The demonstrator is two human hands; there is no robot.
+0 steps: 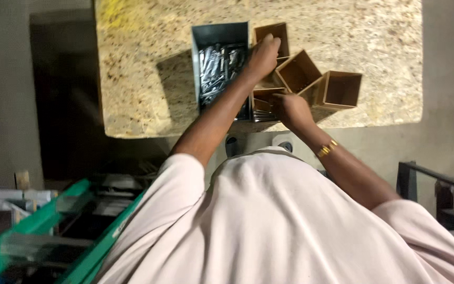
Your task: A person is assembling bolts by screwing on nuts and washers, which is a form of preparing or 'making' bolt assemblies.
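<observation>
Speckled beige stone-look tabletop fills the upper part of the head view, and the work sits near its front edge. A dark grey rectangular metal bin stands there, filled with a heap of shiny silver metal pieces; their exact kind is too blurred to tell. Just to the right of the bin is a cluster of small open brown cardboard boxes, touching one another and turned at different angles. One empty brown cardboard box stands at the right end of the cluster.

The left hand reaches forward across the right wall of the bin, its fingers curled and resting at the mouth of the farthest brown box. Whether those fingers pinch anything cannot be told, since the palm side is hidden. The metal pieces lie just left of and below this hand, beside the knuckles rather than under the fingertips.

The right hand is closer to the body, at the near boxes, its fingers bent down over a box edge; the grip itself is hidden. A gold-coloured wristband circles that wrist.

A pale pink short-sleeved shirt covers the foreground. A green metal frame lies low on the left.
</observation>
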